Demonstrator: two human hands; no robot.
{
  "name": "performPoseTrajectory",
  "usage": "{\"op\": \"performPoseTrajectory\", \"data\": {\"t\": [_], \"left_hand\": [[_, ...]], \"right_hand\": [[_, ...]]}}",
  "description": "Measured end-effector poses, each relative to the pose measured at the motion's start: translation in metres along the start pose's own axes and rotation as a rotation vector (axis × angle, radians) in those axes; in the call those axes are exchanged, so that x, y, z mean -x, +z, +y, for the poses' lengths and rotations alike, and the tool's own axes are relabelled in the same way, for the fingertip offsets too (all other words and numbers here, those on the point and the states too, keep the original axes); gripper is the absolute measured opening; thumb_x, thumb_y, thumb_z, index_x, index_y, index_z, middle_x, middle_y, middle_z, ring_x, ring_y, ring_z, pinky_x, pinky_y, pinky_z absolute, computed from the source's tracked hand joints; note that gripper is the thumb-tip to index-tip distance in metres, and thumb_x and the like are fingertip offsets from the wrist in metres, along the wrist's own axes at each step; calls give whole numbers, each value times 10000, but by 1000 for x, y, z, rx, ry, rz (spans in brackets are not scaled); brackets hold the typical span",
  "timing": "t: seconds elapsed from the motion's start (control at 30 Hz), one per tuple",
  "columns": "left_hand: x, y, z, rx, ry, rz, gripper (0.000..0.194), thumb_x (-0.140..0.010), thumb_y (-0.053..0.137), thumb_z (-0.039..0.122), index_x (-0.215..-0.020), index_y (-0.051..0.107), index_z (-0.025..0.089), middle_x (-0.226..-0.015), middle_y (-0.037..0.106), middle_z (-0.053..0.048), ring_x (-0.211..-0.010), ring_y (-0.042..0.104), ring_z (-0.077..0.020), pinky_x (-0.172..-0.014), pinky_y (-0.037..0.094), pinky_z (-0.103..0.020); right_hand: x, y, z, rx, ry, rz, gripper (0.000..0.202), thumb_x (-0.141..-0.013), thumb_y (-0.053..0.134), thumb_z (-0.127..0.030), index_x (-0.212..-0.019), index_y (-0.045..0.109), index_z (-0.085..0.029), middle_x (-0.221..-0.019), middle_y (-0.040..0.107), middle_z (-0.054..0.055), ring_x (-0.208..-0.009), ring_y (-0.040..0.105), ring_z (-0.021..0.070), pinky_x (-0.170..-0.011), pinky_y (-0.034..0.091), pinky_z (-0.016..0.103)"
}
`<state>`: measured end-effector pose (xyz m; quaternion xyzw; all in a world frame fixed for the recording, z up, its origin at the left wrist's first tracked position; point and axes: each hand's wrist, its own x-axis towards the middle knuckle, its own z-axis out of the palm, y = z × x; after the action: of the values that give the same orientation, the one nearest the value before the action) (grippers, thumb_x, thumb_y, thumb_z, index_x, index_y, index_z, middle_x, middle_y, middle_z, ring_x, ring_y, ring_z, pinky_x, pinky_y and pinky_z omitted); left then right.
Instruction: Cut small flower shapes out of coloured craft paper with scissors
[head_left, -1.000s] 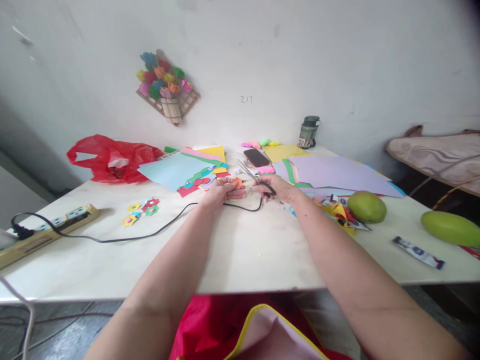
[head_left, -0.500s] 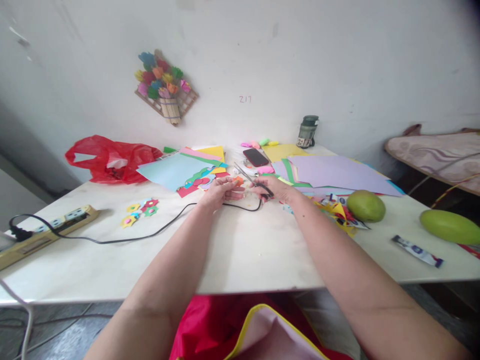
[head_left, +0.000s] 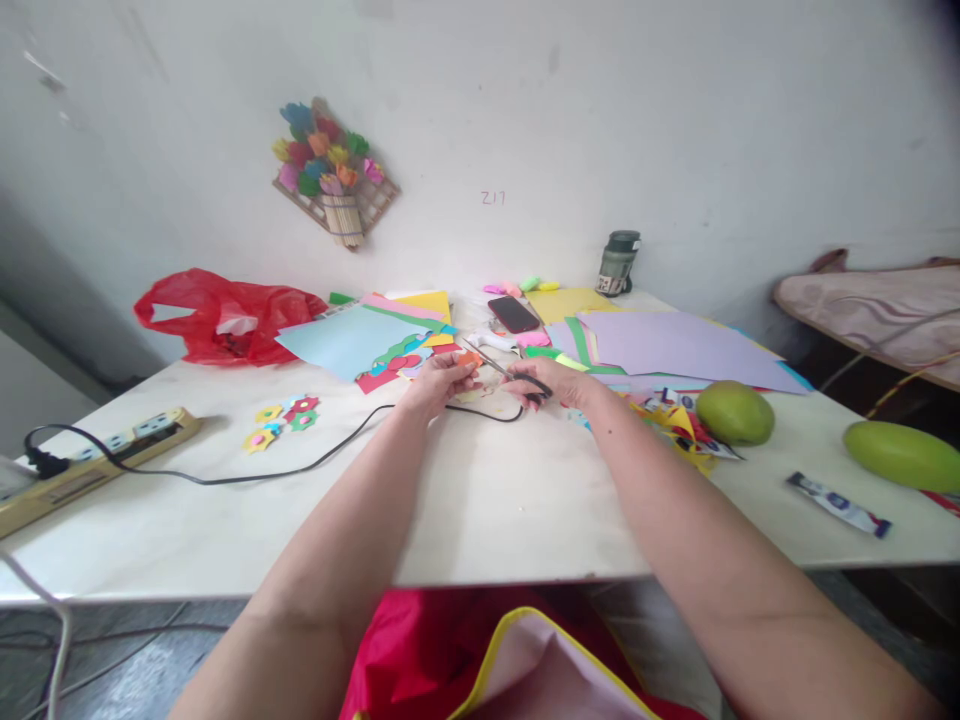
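Observation:
Between the fingertips of my left hand (head_left: 441, 382) is a small orange piece of paper (head_left: 470, 359). My right hand (head_left: 546, 382) grips black-handled scissors (head_left: 491, 358), their blades pointing up and left toward the orange paper; whether they touch it I cannot tell. Behind my hands lie a white glue gun (head_left: 491, 341) and a dark phone (head_left: 513, 314). Several small paper flowers (head_left: 301, 412) in yellow, red and green lie on the table to the left. Colored paper scraps (head_left: 397, 366) are heaped just behind my left hand.
A black cable (head_left: 300, 473) runs across the white table (head_left: 487, 520) from a power strip (head_left: 105, 462). Left stands a red plastic bag (head_left: 232, 340); right are purple paper sheets (head_left: 667, 340), two green fruits (head_left: 735, 412), a tube (head_left: 838, 504) and a bottle (head_left: 618, 263) behind.
The scissors have swung lower and leftward, with their blades closer to the orange paper. My left hand stays nearly in place.

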<state>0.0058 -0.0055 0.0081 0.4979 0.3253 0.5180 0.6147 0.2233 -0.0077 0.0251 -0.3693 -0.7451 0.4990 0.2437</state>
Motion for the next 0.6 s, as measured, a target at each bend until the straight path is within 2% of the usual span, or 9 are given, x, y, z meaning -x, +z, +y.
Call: {"op": "performPoseTrajectory", "data": {"t": [0.2, 0.33, 0.6], "left_hand": [[1, 1, 1, 11, 14, 11, 254, -610, 795, 208, -643, 556, 128, -585, 581, 33, -508, 506, -43, -795, 550, -313], [0, 1, 1, 1, 2, -11, 203, -673, 764, 223, -684, 596, 109, -618, 616, 3, -515, 535, -54, -777, 553, -304], [0, 1, 2, -10, -64, 0, 174, -736, 727, 187, -763, 579, 99, -741, 697, -69, -546, 650, -119, -687, 557, -290]], "right_hand": [[1, 1, -4, 9, 29, 13, 299, -735, 663, -400, -863, 592, -140, -539, 564, -32, -415, 491, 73, -390, 355, 185], [2, 2, -6, 40, 21, 13, 287, -746, 646, -403, -841, 589, -139, -543, 573, -24, -406, 489, 70, -371, 314, 183], [2, 4, -10, 36, 48, 36, 294, -699, 701, -374, -837, 583, -143, -500, 546, -43, -393, 477, 73, -385, 353, 189]]}}
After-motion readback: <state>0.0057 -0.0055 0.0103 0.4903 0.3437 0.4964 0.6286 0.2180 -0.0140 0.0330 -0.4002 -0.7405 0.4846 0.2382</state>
